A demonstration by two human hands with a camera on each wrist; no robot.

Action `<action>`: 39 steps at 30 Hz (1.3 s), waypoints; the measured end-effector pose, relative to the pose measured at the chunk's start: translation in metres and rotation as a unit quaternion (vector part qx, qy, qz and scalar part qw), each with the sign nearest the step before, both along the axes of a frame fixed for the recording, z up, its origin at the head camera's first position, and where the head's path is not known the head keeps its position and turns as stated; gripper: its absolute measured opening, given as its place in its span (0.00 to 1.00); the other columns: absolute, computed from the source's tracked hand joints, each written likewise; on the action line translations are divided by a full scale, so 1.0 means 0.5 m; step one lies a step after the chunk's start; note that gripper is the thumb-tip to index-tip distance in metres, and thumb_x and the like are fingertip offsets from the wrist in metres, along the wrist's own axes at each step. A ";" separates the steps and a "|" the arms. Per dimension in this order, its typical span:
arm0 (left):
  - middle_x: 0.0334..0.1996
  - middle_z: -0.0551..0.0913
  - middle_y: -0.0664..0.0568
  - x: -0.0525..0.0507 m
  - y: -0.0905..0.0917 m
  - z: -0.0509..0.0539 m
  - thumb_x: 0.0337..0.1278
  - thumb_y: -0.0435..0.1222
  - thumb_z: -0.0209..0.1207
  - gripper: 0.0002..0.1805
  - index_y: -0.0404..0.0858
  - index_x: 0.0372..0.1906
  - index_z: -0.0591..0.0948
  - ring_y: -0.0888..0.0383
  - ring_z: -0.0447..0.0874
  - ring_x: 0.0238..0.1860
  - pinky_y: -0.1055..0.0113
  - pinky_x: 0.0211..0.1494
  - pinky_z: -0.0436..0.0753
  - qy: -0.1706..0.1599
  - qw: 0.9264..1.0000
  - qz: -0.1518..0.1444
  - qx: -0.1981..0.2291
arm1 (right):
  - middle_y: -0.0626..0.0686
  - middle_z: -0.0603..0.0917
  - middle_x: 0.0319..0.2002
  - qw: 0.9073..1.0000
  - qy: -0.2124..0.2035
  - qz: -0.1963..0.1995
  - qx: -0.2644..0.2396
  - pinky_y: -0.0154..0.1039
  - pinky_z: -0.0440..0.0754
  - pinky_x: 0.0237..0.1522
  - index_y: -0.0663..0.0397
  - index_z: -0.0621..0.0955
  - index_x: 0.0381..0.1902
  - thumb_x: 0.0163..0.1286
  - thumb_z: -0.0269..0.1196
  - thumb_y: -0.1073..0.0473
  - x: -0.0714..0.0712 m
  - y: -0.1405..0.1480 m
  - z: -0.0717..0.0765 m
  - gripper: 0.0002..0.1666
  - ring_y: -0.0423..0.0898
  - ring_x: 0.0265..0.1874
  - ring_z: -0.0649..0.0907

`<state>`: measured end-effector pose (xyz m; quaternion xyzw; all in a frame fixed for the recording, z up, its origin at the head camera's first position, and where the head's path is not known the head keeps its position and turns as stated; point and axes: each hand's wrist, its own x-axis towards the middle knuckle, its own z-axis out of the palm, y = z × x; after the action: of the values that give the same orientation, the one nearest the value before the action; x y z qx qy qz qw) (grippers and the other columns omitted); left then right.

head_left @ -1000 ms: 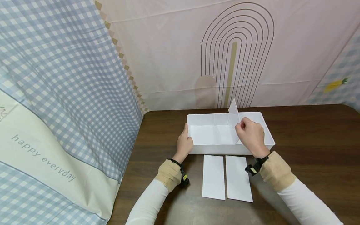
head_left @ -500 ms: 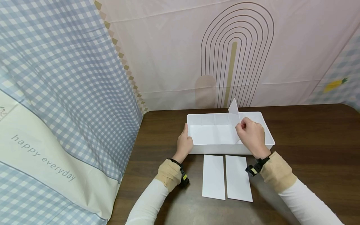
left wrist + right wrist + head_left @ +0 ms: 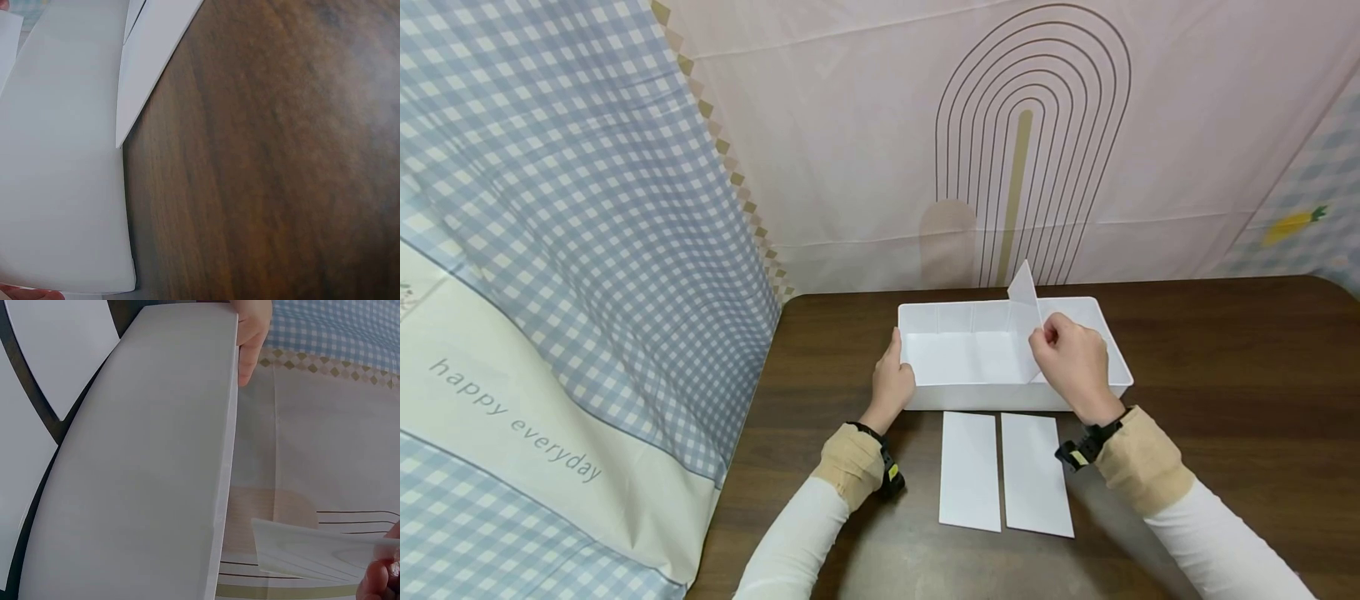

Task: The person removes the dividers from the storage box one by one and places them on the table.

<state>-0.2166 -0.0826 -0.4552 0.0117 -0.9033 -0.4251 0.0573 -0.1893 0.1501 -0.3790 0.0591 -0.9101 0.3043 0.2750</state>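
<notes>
A long white plastic tray (image 3: 970,397) with ribbed inner walls stands on the table. At its left end my left hand (image 3: 892,385) grips the near corner, one finger lying along the end wall. My right hand (image 3: 1073,367) pinches the near edge of a thin white divider panel (image 3: 1022,287), which stands upright and crosswise in the tray, right of its middle. The panel's far corner rises above the back rim. In the right wrist view, the pinching fingertips (image 3: 375,578) show at the lower right beside the panel (image 3: 300,550). Its bottom edge is partly hidden by the tray's front wall.
Two flat white panels, a left one (image 3: 970,472) and a right one (image 3: 1036,475), lie side by side on the brown wooden table (image 3: 1225,367) in front of the tray. Behind it hangs a pale curtain (image 3: 850,125); a blue checked cloth (image 3: 587,167) hangs at the left.
My right hand has shifted very slightly to the right, and the upper part of the divider panel with it. My left hand, the tray and the two flat panels stay in place.
</notes>
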 end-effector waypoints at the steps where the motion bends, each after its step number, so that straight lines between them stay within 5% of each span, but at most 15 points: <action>1: 0.66 0.57 0.47 0.000 0.000 0.000 0.52 0.25 0.37 0.34 0.40 0.68 0.50 0.50 0.75 0.42 0.62 0.48 0.70 0.000 1.000 0.000 0.000 | 0.51 0.66 0.09 1.000 0.000 0.000 0.000 0.35 0.56 0.16 0.56 0.68 0.12 0.57 0.51 0.63 0.000 0.000 0.000 0.14 0.46 0.11 0.64; 7: 0.66 0.57 0.47 -0.001 0.000 0.001 0.52 0.25 0.37 0.34 0.40 0.68 0.50 0.57 0.58 0.16 0.63 0.41 0.69 -0.004 1.000 -0.002 0.000 | 0.51 0.66 0.09 1.000 0.003 0.002 -0.005 0.35 0.56 0.16 0.56 0.68 0.12 0.56 0.51 0.62 0.004 0.000 0.002 0.14 0.46 0.11 0.64; 21: 0.66 0.58 0.47 0.000 0.000 0.002 0.51 0.25 0.38 0.34 0.39 0.68 0.51 0.60 0.53 0.15 0.64 0.40 0.69 0.002 1.000 -0.001 -0.003 | 0.50 0.66 0.09 1.000 0.013 0.000 -0.008 0.35 0.56 0.17 0.56 0.67 0.11 0.55 0.51 0.63 0.010 -0.001 0.004 0.14 0.45 0.11 0.64; 32: 0.66 0.58 0.47 -0.001 -0.002 0.003 0.51 0.25 0.37 0.34 0.40 0.68 0.51 0.61 0.49 0.13 0.67 0.28 0.64 -0.004 1.000 -0.003 0.001 | 0.50 0.66 0.09 1.000 0.019 0.003 -0.008 0.34 0.57 0.17 0.56 0.68 0.11 0.56 0.51 0.64 0.019 0.001 0.009 0.14 0.44 0.11 0.64; 39: 0.66 0.58 0.47 0.002 -0.001 0.004 0.52 0.25 0.37 0.34 0.39 0.68 0.51 0.61 0.49 0.13 0.66 0.31 0.66 -0.001 1.000 -0.003 0.002 | 0.50 0.67 0.09 1.000 0.023 0.005 -0.009 0.34 0.57 0.17 0.57 0.69 0.12 0.56 0.52 0.64 0.024 0.001 0.012 0.14 0.42 0.11 0.63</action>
<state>-0.2158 -0.0829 -0.4530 0.0093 -0.9024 -0.4274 0.0545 -0.1773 0.1505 -0.3732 0.0682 -0.9006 0.3121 0.2946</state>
